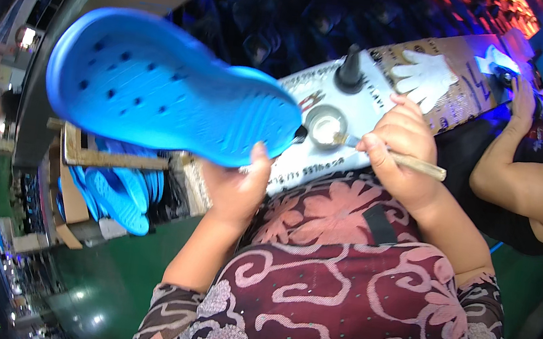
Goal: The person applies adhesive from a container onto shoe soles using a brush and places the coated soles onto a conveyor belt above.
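Note:
My left hand (236, 185) grips the heel end of a bright blue perforated clog (166, 87) and holds it up at the left, toe pointing up-left. My right hand (400, 142) is closed on a wooden-handled brush (416, 164). The brush's metal end reaches into a small round metal cup (327, 123) on the white board (361, 113) across my lap. The cup sits just right of the clog's heel.
A black knob (349, 73) stands on the board, and a white glove (426, 75) lies on cardboard behind it. More blue clogs (119, 192) are stacked in a cardboard box at the lower left. Another person's arm (513, 160) reaches in at the right.

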{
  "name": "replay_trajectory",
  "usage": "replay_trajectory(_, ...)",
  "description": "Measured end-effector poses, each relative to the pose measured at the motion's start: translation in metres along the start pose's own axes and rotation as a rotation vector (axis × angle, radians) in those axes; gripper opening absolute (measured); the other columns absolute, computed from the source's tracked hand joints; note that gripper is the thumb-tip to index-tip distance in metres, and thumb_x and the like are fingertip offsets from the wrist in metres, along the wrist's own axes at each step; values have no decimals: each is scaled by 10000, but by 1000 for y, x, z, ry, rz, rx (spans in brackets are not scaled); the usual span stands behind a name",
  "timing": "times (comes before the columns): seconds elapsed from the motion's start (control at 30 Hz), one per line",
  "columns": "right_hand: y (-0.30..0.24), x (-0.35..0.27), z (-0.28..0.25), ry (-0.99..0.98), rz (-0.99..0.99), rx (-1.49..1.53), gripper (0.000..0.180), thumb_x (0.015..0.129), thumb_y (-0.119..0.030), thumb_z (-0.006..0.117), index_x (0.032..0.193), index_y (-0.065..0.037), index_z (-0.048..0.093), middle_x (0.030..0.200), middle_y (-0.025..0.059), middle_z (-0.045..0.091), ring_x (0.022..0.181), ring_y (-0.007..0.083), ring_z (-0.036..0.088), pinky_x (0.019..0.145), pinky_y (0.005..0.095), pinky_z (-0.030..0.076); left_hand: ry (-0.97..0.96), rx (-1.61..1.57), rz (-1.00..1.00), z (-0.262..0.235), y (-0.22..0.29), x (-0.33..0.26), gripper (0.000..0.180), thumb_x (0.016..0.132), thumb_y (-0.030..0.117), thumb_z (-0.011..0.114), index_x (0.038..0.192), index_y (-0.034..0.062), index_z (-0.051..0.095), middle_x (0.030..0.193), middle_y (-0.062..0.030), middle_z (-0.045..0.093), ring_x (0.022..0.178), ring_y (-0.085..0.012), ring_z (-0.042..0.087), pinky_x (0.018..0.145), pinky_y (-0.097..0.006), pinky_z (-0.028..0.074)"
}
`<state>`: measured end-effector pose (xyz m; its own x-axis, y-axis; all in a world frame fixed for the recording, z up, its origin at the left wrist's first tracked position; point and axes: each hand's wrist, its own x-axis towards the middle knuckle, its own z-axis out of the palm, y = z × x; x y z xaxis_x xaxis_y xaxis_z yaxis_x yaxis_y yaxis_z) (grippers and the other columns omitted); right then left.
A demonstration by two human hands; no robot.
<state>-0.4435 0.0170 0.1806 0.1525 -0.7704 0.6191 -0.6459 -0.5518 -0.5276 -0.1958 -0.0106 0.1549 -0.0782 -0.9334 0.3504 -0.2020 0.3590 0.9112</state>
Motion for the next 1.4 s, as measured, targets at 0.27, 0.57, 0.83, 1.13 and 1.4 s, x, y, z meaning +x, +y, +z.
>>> replay_trajectory(0.27,36,-38,-36,152,211,55,221,845,-115,603,631,-75,641,629,78,574,720,285,539,759,401,420,-653,-546,-502,-7,95,49,709,737,136,682,1299,-108,325,962,-207,622,623,-209,650,493,-276,530)
replay_trajectory(0.57,58,-76,-81,279,355,69,190,836,-107,622,655,-79,674,650,67,629,639,256,581,805,363,448,-934,-1046,-448,282,204,242,427,856,164,668,1208,20,475,997,-158,615,968,-233,628,826,-325,536)
replay_trajectory(0.83,81,-86,-86,318,536,207,338,942,-143,494,673,-39,671,602,60,613,671,214,564,803,350,425,-875,-1030,-207,279,215,182,514,933,291,570,1381,90,415,948,-143,629,903,-265,638,887,-396,511)
replay_trajectory(1.13,62,-19,-16,217,427,483,467,1030,-285,306,848,6,622,827,77,571,788,178,531,763,311,430,-193,-387,-516,-85,6,43,542,902,279,603,1325,-11,426,969,-149,647,787,-239,678,710,-307,562)
replay_trajectory(1.4,-23,78,109,-553,403,734,288,984,-215,488,1191,-27,555,922,25,566,745,81,500,720,237,430,1019,490,-250,-328,-67,-89,527,879,241,664,1296,-25,480,1174,-179,579,1074,-220,561,894,-327,455)
